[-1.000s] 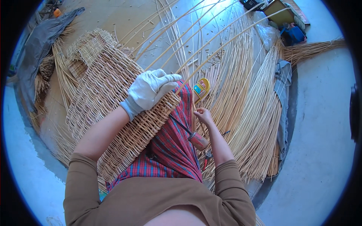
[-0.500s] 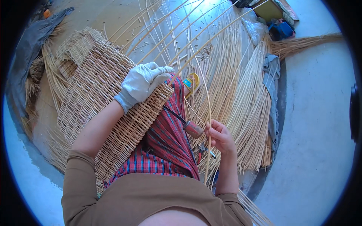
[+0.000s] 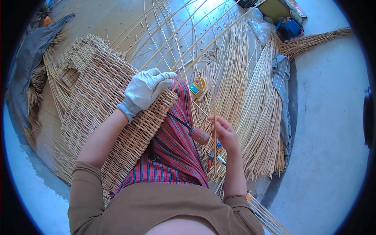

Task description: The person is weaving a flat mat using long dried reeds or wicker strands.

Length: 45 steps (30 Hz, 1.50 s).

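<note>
Across my lap and to the left lies a large woven wicker panel [image 3: 102,92], with long bare stakes fanning out from its far edge. My left hand [image 3: 144,88], in a white work glove, is closed over that edge where the stakes come out. My right hand [image 3: 224,133] is bare and pinches a thin peeled rod [image 3: 215,150], held roughly upright with its lower end showing. Between the hands, a spike tool with a worn reddish handle [image 3: 199,135] rests against the panel's near right edge; its tip is hidden.
Long bundles of peeled rods [image 3: 258,121] spread over the floor at the right. Red-handled shears [image 3: 210,159] lie beside my right leg. A yellow sandal [image 3: 198,87] shows beyond my plaid-covered knee. Dark cloth [image 3: 33,58] lies far left; a blue container [image 3: 291,29] stands far right.
My right hand has moved slightly up and left with the rod, whose lower end has come into sight. The gloved hand stays on the panel, which has shifted slightly.
</note>
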### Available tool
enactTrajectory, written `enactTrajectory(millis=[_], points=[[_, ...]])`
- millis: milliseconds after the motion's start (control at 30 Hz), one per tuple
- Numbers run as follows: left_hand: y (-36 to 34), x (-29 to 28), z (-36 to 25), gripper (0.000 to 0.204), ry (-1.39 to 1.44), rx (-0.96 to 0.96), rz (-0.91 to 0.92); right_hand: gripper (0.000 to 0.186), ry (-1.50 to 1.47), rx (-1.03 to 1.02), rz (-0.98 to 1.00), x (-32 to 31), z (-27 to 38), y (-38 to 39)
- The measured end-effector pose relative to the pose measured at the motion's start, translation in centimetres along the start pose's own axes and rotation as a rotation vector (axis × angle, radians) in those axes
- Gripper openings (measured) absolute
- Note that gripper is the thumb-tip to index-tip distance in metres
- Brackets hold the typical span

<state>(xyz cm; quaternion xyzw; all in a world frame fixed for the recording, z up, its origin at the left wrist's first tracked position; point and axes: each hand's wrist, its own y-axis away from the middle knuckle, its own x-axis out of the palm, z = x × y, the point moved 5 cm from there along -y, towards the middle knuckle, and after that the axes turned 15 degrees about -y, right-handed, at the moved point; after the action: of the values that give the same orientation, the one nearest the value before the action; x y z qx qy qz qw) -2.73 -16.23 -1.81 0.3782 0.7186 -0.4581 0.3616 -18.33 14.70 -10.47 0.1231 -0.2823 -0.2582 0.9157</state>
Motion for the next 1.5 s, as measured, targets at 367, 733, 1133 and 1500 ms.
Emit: enactTrajectory(millis=[367, 733, 1133, 1500], points=[[-0.5, -0.1, -0.9, 0.031, 0.069, -0.022, 0.018, 0.037, -0.227, 0.114, -0.399, -14.8, -8.1, -6.8], [-0.2, -0.3, -0.3, 0.031, 0.041, -0.039, 0.02, 0.027, -0.295, -0.435, -0.3, -9.1, 0.8, -3.9], [3.4, -1.0, 0.4, 0.053, -0.179, 0.238, 0.024, 0.017, 0.172, -0.618, -0.324, 3.8, 4.4, 9.1], [2.7, 0.1, 0.1, 0.045, -0.1, 0.205, -0.01, 0.015, 0.253, -0.571, -0.258, 8.0, 3.5, 6.6]])
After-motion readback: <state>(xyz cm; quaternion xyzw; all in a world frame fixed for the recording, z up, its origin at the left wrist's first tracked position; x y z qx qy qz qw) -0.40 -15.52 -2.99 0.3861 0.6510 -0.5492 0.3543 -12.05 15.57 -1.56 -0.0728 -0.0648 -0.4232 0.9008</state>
